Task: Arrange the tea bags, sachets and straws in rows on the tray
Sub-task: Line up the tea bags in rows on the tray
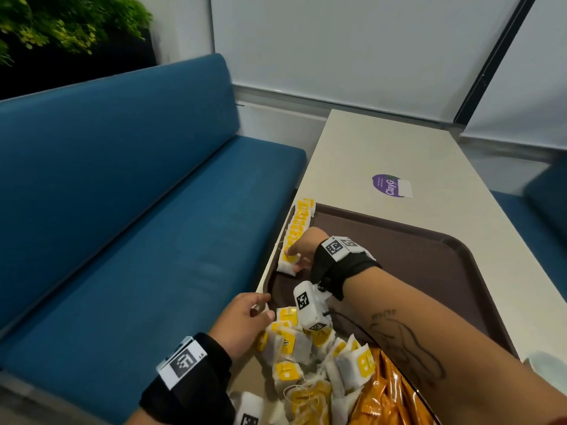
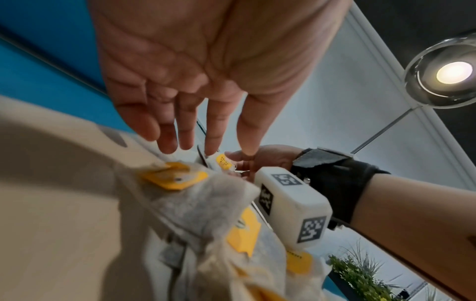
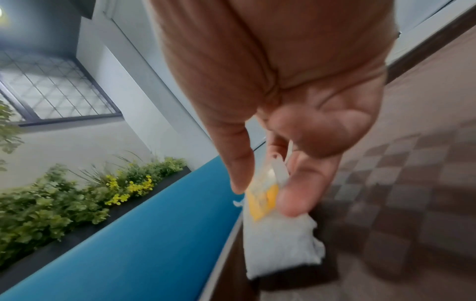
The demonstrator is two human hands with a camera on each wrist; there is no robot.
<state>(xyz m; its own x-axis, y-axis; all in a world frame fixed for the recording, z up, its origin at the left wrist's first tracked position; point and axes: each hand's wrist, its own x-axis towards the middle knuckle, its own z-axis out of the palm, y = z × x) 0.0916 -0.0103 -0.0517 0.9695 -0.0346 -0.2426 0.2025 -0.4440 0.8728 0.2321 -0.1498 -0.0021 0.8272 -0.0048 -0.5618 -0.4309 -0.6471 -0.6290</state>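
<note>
Your right hand (image 1: 302, 250) pinches a tea bag (image 1: 287, 261), left hand (image 1: 245, 323) loose, so butt it against the row (image 1: 299, 223) squarely.

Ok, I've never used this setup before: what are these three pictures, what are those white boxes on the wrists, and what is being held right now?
No machine here: a person works with two bare hands. The white boxes are cameras strapped to each wrist. The wide picture comes from a head-worn camera; the other two look along each hand.

A brown tray sits on a pale table. A row of tea bags runs along its left edge. The right hand pinches one tea bag at the near end of that row, touching or just above the tray. The left hand, fingers relaxed and holding nothing, hovers over a loose pile of tea bags beside orange sachets.
</note>
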